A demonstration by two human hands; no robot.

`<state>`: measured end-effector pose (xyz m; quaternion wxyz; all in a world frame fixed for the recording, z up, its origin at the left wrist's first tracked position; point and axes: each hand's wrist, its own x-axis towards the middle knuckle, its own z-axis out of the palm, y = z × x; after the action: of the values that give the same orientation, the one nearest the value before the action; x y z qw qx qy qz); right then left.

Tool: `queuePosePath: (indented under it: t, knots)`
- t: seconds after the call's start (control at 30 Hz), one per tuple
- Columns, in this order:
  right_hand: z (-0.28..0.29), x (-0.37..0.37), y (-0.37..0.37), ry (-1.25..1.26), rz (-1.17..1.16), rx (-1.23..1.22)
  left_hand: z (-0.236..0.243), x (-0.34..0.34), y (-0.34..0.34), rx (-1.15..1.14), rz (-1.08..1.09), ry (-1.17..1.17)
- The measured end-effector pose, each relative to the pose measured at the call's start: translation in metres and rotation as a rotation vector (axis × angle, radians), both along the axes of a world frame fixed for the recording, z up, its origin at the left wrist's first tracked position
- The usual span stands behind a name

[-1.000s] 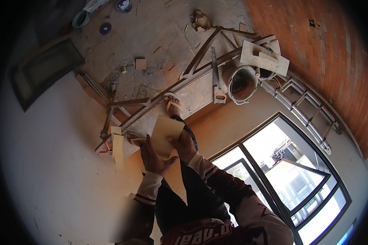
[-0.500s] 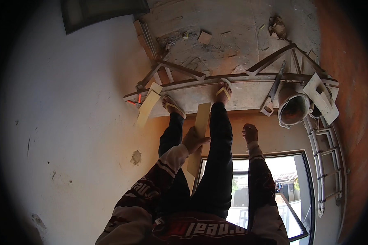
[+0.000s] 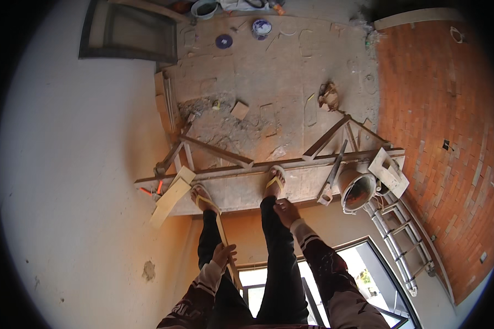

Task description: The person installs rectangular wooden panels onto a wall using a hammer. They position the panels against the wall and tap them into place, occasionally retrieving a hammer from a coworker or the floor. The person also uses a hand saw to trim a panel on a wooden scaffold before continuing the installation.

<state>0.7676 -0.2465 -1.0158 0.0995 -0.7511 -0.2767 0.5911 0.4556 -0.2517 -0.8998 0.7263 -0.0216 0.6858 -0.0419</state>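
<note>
Two orange handles (image 3: 159, 187) show at the left end of a long plank (image 3: 244, 189), the rest of their tool too small to make out. Just beside them, pale board pieces (image 3: 171, 203) overlap and jut past the plank's near edge. Next comes the left foot (image 3: 204, 199), in a yellow-strapped sandal, on the plank. Below it, the left hand (image 3: 223, 255) is closed around a narrow pale board (image 3: 222, 229), seen almost edge-on between the dark trouser legs, its upper end near that sandal. Further right, the right foot (image 3: 275, 185) stands on the plank too. The right hand (image 3: 286, 212) is beside the lower right trouser leg, fingers curled inward; whether they hold anything, I cannot tell. Past it a handsaw (image 3: 335, 171) lies slantwise across the plank, handle toward the near edge. A bucket (image 3: 358, 193) tilts its mouth toward the viewer, and a flat pale float (image 3: 388, 172) rests near it at the right end. Farthest right rises an orange brick surface (image 3: 433, 104).
</note>
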Motion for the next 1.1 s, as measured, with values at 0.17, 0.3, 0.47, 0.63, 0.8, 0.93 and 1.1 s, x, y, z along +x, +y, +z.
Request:
queuePosePath:
  t: [0.17, 0.3, 0.47, 0.63, 0.8, 0.93, 1.1]
  knots:
    - [0.048, -0.098, 0.034, 0.351, -0.272, -0.218, -0.006, -0.025, 0.014, 0.09, -0.018, -0.292]
    - [0.077, -0.127, 0.056, 0.553, -0.504, -0.208, 0.005, -0.028, 0.049, 0.026, -0.069, -0.477]
    - [0.078, -0.112, 0.059, 0.719, -0.608, -0.193, -0.004, -0.04, 0.061, 0.078, -0.124, -0.631]
    - [0.097, -0.087, 0.062, 0.603, -0.634, -0.047, -0.017, -0.034, 0.058, -0.136, -0.113, -0.679]
    - [0.086, -0.064, 0.039, 0.489, -0.66, 0.029, 0.001, -0.001, 0.067, -0.309, 0.218, -0.905]
    - [0.081, -0.044, 0.024, 0.534, -0.785, 0.049, 0.01, 0.031, 0.07, -0.376, 0.33, -0.962]
    - [0.084, -0.023, 0.015, 0.471, -0.928, 0.089, 0.008, 0.064, 0.071, -0.402, 0.329, -1.024]
